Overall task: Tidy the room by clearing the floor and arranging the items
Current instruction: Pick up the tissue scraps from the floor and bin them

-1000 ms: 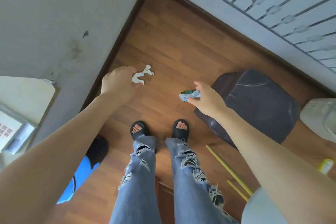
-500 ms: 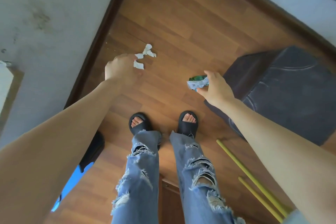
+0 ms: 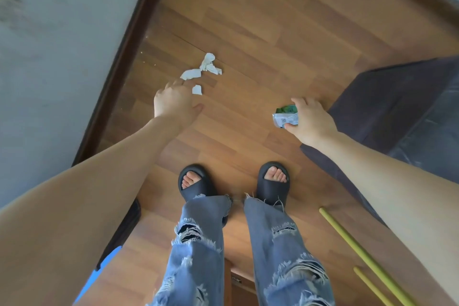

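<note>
Torn white paper scraps [image 3: 203, 68] lie on the wooden floor [image 3: 260, 32] near the wall's dark baseboard, with one small piece [image 3: 197, 89] apart from the rest. My left hand [image 3: 173, 100] reaches down over them, fingertips at the nearest scrap; I cannot tell whether it pinches one. My right hand [image 3: 311, 122] pinches a crumpled green and white wrapper [image 3: 285, 117] between thumb and fingers, above the floor.
A dark cushioned stool [image 3: 402, 112] stands at the right, close to my right arm. Two yellow sticks [image 3: 360, 258] lie at the lower right. A black and blue object [image 3: 116, 238] sits by the wall at the lower left. My feet in black slippers [image 3: 193, 184] stand mid-floor.
The view has tilted down and closer to the floor. My left hand has lowered toward the paper scraps. The right hand keeps its hold on the wrapper.
</note>
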### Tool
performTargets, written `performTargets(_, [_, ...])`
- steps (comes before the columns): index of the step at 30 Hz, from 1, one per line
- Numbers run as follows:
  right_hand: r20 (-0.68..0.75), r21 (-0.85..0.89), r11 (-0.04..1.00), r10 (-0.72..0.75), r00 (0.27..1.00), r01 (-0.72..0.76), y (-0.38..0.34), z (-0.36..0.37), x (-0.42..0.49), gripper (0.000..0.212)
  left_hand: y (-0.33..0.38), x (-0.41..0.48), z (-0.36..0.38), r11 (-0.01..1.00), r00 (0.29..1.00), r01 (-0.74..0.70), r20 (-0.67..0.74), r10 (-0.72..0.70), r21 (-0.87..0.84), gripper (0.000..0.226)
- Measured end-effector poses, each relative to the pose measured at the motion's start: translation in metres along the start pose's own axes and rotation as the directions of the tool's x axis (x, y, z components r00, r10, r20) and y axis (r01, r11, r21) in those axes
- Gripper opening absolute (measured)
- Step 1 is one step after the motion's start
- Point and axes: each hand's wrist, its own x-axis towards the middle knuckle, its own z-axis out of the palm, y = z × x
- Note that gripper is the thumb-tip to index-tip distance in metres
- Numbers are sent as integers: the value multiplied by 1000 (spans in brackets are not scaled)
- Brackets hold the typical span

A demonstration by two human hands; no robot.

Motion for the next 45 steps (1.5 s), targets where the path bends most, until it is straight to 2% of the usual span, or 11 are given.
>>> performTargets(10, [34, -132, 987, -83, 996, 86, 11, 53, 63, 74, -12, 61, 64, 998, 997, 68, 40, -68, 16, 67])
performTargets(16, [110, -213, 971, -86, 990, 108, 17, 84, 90, 91, -10, 79, 95, 993, 990, 100, 93, -106, 63, 76])
performTargets(25, [64, -309, 942, -118, 991, 132, 29, 116, 119, 97, -16, 107, 140, 973, 966, 224, 120, -229, 49, 82])
performTargets(31, [30, -291, 948, -128, 991, 131, 34, 137, 131, 71, -20, 123, 163, 972, 969, 234, 70, -236, 24, 90])
performTargets(36, [-20, -241, 961, -142, 990, 133, 37, 146, 135, 57, -12, 131, 174, 970, 968, 239, 74, -241, 38, 79])
performTargets(39, [-26, -263, 955, -151, 988, 139, 37, 147, 136, 45, -7, 129, 177, 971, 978, 187, 64, -198, 147, 62])
performTargets(41, [-28, -249, 960, -140, 990, 129, 37, 145, 137, 39, -3, 124, 179, 974, 980, 133, 122, -157, 183, 53])
performTargets(45, [-42, -223, 968, -130, 991, 118, 34, 138, 132, 29, 3, 105, 181, 984, 972, 67, 212, -102, 166, 49])
